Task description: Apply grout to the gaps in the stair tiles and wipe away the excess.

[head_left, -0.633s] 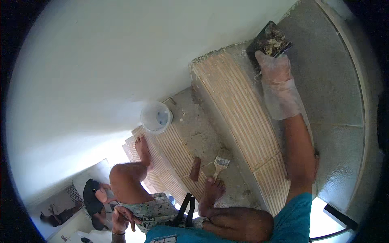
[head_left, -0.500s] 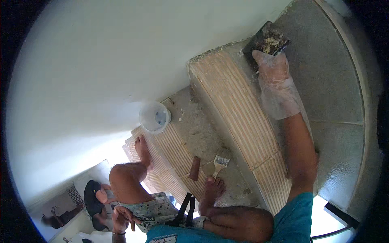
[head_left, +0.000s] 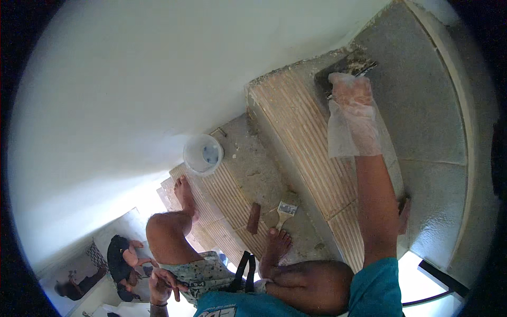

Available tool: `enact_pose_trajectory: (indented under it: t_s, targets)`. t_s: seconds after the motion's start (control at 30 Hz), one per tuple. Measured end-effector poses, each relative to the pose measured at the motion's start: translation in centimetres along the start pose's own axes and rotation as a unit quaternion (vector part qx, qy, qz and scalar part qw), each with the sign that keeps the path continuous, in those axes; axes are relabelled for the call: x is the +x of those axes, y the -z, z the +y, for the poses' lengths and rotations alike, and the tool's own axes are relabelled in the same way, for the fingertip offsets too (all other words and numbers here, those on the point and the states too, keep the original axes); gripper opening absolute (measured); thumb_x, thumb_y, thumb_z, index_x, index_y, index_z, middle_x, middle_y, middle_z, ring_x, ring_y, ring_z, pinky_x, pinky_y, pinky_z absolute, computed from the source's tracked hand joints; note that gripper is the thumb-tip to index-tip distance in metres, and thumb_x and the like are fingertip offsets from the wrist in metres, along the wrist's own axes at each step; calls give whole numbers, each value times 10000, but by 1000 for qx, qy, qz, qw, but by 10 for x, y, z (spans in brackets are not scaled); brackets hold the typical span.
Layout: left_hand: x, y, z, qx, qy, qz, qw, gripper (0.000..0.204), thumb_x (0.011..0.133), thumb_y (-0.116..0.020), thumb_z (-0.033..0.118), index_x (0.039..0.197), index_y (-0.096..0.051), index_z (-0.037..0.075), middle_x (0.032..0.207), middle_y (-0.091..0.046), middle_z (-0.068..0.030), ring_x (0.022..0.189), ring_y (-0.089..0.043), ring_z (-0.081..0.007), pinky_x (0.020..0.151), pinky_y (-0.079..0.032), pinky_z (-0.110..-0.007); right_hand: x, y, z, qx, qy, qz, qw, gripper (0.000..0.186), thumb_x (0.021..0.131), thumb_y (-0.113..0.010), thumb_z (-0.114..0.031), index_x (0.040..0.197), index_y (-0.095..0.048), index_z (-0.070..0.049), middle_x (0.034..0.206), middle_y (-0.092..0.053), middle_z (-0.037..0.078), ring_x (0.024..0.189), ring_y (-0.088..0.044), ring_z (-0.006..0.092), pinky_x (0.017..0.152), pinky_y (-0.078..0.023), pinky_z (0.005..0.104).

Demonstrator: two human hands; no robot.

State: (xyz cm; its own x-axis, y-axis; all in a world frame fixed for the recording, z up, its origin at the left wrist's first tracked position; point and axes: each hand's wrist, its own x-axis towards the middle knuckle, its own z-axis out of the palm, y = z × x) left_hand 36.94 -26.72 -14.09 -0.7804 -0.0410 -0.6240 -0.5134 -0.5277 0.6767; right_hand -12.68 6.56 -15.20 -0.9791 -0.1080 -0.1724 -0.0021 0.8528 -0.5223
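My right hand (head_left: 351, 91), wrapped in a thin clear plastic glove, grips a dark, flat trowel-like tool (head_left: 330, 74). The tool sits at the upper step, by the ribbed tread's far end and close to the white wall. Pale residue shows on it, and my fingers partly hide how it is held. My left hand (head_left: 165, 285) hangs bare beside my patterned shorts, fingers loosely bent and apart, with nothing in them. A paintbrush (head_left: 286, 211) with a pale handle lies on the lower step near my foot, next to a reddish-brown block (head_left: 254, 218).
A translucent bucket (head_left: 203, 155) stands by the wall (head_left: 132, 95) on the lower step. Ribbed beige tiles (head_left: 306, 142) edge the stair treads. Grey tiles (head_left: 422, 111) cover the surface at right. Another person (head_left: 123, 259) is farther down at the lower left.
The tool has tipped flatter, so less of its residue-covered face shows. My right forearm has shifted left. The person below has leaned forward; my left hand has barely moved.
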Motion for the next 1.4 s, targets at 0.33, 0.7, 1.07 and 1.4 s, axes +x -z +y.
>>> enact_pose_trajectory:
  t_s: [0.33, 0.7, 1.07, 1.4]
  targets:
    - [12, 12, -3, -42, 2, -36, 998, 733, 857, -358, 597, 678, -506, -99, 734, -593, -350, 359, -555, -338, 296, -447, -351, 32, -45, 41, 88, 117, 257, 955, 327, 821, -574, -341, 921, -508, -36, 845, -501, 150, 821, -531, 301, 699, -433, 410]
    - [9, 8, -6, -19, -14, -54, 998, 750, 889, -303, 588, 646, -510, -91, 623, -593, -287, 377, -563, -344, 275, -424, -333, 46, -37, 69, 30, 122, 188, 974, 407, 784, -610, -400, 877, -561, -7, 914, -574, 147, 836, -563, 284, 752, -459, 406]
    - [9, 10, 8, -45, 23, -44, 998, 742, 838, -400, 603, 688, -532, -112, 740, -596, -346, 376, -573, -317, 351, -479, -331, 11, -3, 66, -291, 331, 202, 874, 452, 858, -554, -277, 1196, -459, 8, 903, -571, 96, 897, -535, 247, 888, -403, 373]
    - [2, 13, 0, -12, -3, 1, 1000, 778, 862, -319, 621, 592, -506, -84, 626, -589, -308, 314, -524, -316, 251, -396, -339, 22, -24, 40, -153, 183, 302, 923, 307, 820, -611, -289, 828, -629, 18, 639, -550, 146, 647, -564, 343, 615, -450, 389]
